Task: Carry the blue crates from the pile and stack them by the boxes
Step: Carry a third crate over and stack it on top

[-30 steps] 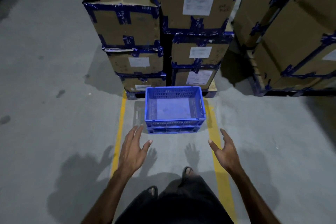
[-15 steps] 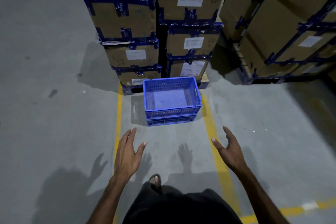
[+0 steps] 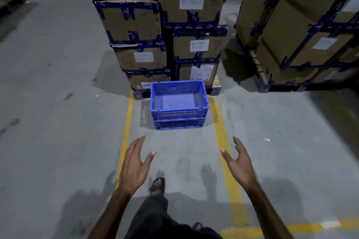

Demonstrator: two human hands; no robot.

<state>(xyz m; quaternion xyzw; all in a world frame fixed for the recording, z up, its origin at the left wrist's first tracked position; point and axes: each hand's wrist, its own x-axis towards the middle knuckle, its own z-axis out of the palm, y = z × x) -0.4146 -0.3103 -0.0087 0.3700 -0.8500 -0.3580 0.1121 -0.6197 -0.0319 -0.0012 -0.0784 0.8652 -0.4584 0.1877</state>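
Your left hand (image 3: 134, 167) and right hand (image 3: 240, 164) both hang in the air over the floor (image 3: 58, 122), fingers straight and spread, palms turned toward each other, holding nothing. They are well apart from one another, and neither touches anything.

Ahead of both hands, roughly centred between them, stand the blue crates (image 3: 178, 105): one nested on top of another, the upper one open and bare inside, with slotted walls. The pair rests on the floor just in front of the boxes (image 3: 165, 31), near the base of that stack.

The boxes are brown cardboard bound with blue tape, several carrying white labels, piled in two columns on a dark pallet (image 3: 214, 90). Beyond your right hand, farther off, a second stack of boxes (image 3: 303, 31) sits on its own pallet.

The floor is grey concrete, scuffed and stained. Two yellow lines (image 3: 126, 132) run from beside your hands toward the crates, one just outside each hand, and a crossing yellow line lies behind your right wrist. Shadows of both hands fall on the concrete below them. Beneath your left hand a foot in a dark sandal (image 3: 157, 185) is planted forward. The lighting is dim.
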